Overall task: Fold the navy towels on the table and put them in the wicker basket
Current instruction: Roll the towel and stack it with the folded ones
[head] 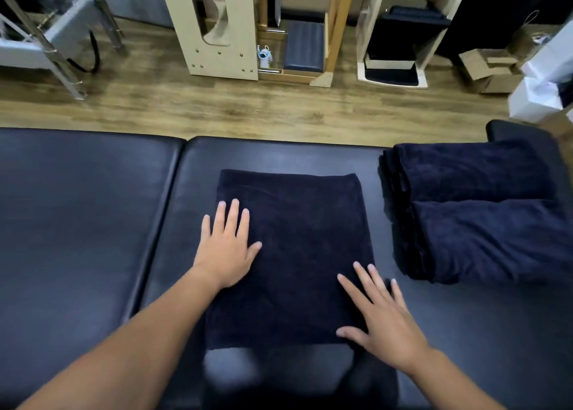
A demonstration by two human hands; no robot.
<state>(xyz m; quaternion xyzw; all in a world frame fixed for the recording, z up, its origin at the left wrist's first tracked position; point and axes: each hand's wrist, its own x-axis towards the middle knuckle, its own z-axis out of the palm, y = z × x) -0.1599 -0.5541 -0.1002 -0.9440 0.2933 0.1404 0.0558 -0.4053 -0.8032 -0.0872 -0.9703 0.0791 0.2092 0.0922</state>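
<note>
On padded table (93, 223), both flat hands at folded towel (294, 239) edges.

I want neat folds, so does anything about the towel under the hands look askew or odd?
Nothing stands out. The towel lies flat and roughly square on the table, with the left hand and right hand flat on it. No basket is in view.

black padded table (93, 223) bears a folded towel (294, 254) and towel pile (480, 214).
</note>
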